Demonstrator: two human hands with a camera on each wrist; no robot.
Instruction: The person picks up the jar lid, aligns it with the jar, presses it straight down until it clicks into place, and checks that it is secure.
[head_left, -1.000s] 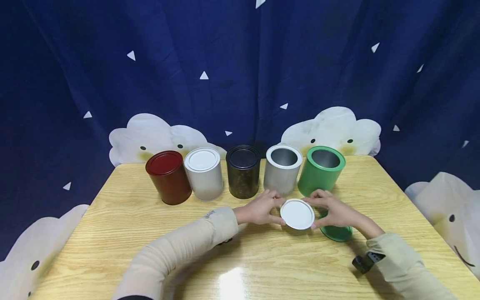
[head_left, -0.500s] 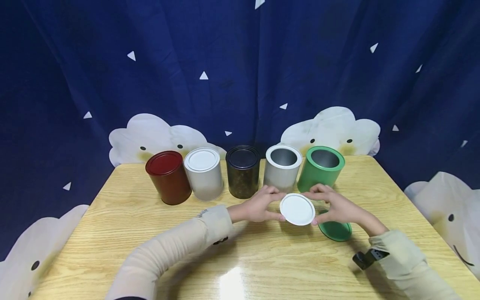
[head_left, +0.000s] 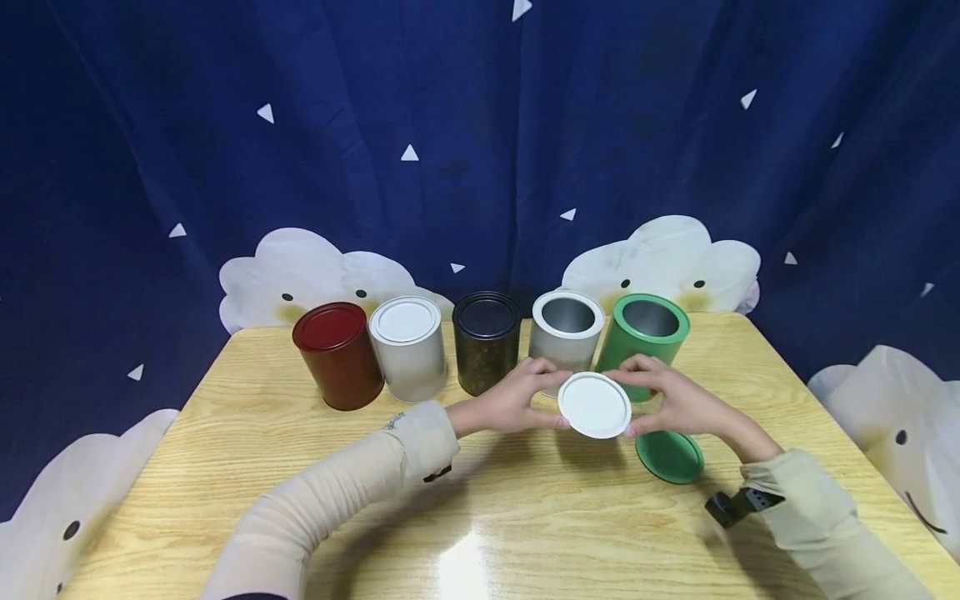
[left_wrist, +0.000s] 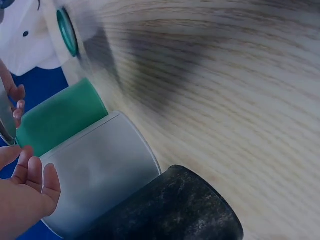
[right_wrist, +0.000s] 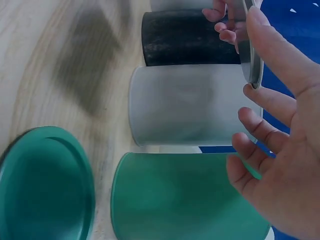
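Observation:
A round white lid (head_left: 595,405) is held up above the table between both hands. My left hand (head_left: 517,398) pinches its left edge with thumb and fingertips. At the opposite edge my right hand (head_left: 675,400) grips it the same way, as the right wrist view shows with the thumb and index finger at the lid's rim (right_wrist: 255,60). Just behind the lid stands a white can (head_left: 567,333) without a lid, its grey inside showing. To its right is an uncovered green can (head_left: 643,342), partly hidden by my right fingers. A green lid (head_left: 670,457) lies on the table below my right hand.
Left of the uncovered cans stand a black can (head_left: 487,343), a second white can (head_left: 408,348) and a dark red can (head_left: 339,356), all with lids on. The wooden table (head_left: 525,533) ends at a dark blue curtain (head_left: 450,167) with cloud shapes.
Both hands have raised the white lid and moved it slightly toward the row of cans. More of the green lid shows beneath the right hand. The cans have stayed in place.

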